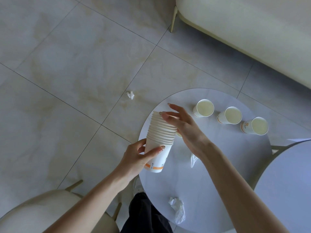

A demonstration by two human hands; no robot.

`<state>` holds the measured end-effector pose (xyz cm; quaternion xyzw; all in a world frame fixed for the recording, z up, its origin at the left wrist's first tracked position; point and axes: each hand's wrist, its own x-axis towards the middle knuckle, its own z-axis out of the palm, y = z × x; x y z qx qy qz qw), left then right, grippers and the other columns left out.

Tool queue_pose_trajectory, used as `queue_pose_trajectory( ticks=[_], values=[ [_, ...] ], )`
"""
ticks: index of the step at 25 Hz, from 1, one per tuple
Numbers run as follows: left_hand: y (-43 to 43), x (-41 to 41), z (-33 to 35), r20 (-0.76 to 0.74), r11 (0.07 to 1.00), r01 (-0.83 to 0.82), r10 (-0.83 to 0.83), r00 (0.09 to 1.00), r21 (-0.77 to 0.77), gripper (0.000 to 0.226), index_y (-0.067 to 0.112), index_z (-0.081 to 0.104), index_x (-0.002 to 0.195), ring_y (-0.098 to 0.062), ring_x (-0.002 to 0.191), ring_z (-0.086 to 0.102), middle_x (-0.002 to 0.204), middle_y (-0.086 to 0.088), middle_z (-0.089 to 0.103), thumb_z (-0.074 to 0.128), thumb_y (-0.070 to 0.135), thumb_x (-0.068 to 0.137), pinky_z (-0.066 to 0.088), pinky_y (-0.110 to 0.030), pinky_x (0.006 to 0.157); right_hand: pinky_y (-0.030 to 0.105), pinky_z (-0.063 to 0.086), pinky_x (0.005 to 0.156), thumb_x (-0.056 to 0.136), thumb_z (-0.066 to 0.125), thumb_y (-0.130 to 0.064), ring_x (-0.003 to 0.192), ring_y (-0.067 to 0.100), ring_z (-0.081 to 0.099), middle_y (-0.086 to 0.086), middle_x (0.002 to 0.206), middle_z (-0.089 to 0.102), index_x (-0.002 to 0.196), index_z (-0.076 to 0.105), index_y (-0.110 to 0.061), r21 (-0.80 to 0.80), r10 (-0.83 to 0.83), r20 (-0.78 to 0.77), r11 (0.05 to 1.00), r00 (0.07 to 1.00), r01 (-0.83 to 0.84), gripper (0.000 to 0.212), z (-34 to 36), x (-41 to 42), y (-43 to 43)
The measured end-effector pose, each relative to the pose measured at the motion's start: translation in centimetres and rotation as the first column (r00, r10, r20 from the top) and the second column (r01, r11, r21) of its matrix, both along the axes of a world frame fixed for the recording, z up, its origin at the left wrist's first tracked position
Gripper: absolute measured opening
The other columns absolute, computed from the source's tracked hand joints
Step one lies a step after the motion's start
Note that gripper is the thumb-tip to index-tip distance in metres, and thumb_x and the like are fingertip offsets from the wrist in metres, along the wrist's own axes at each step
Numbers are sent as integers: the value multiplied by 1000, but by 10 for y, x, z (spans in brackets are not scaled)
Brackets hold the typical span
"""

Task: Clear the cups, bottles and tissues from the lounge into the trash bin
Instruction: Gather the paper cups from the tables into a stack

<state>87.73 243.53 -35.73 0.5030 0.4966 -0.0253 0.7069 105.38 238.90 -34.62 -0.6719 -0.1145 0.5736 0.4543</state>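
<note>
Left hand (134, 158) clamped around the nested paper cup stack (159, 142); right hand (183, 125) spread open atop. Light, crushable: hold the base.

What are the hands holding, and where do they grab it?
A stack of paper cups. The left hand grips the bottom cup's side; the right hand rests fingers on the top rim.

Left hand (136, 157) grips the bottom of a tilted stack of paper cups (159, 140) over the round table's (210, 182) left edge; right hand (183, 125) rests fingers on the stack's top rim. Three single paper cups (229, 115) stand at the table's far side. Crumpled tissue (177, 209) lies on its near side, another tissue (130, 95) on the floor left of the table.
</note>
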Motion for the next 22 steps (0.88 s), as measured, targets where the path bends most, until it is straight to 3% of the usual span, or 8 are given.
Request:
queue_pose_trajectory(
  ticks=[2,4,6,8,10,16,19,22],
  values=[
    [0,4,-3,-20,998,-53,52,998,-37,44,31,72,98,-10,90,72,90,10,77,83,53,62,56,-31,81,30,39,103,76,67,-54,124,7,52,-12,133,57,133,51,-31,16,-88,88,996,992,87,64,-18,6,-3],
    [4,10,-6,-49,992,-116,113,992,-54,39,30,72,96,-10,87,73,87,10,77,77,50,63,57,-38,88,28,34,106,85,65,-46,133,13,43,-8,141,48,136,49,-25,-49,-109,417,989,903,142,57,-46,19,-13],
    [10,15,-13,-62,990,-133,130,990,-45,27,31,72,94,-8,83,73,82,11,77,74,44,71,56,-40,91,32,28,109,83,70,-41,141,22,30,1,153,34,144,39,-19,-258,188,674,966,715,-11,71,-79,27,-27],
    [17,20,-21,-67,992,-126,124,990,-20,18,29,73,96,-9,84,73,82,11,77,73,36,79,56,-41,93,40,27,112,76,75,-44,144,25,21,5,159,22,149,28,-18,-405,403,682,903,610,-144,91,-108,25,-38],
    [22,21,-29,-75,993,-119,118,990,-4,18,28,73,98,-11,87,72,85,8,77,73,34,81,55,-41,94,44,30,110,73,79,-41,144,27,23,5,159,22,151,24,-20,-422,434,679,891,592,-168,98,-125,21,-41],
    [23,19,-30,-71,996,-89,88,994,-9,20,28,72,96,0,75,71,79,15,76,75,35,78,56,-37,88,38,38,98,71,82,-21,122,34,48,13,140,42,143,37,-12,-316,271,755,948,597,-32,86,-128,16,-36],
    [25,18,-20,-67,999,-33,32,997,-13,49,29,73,100,-6,87,72,91,10,77,85,52,59,57,-33,85,21,35,88,71,83,-24,115,27,50,10,131,47,137,45,-14,-153,-40,689,968,724,198,77,-90,35,-26],
    [23,20,-7,-54,999,43,-42,998,18,50,35,72,99,0,88,70,93,16,76,78,54,54,50,-19,74,24,42,85,70,81,-40,110,18,58,2,123,60,130,56,-21,11,-369,443,914,817,406,68,-31,66,-16]
  ],
)
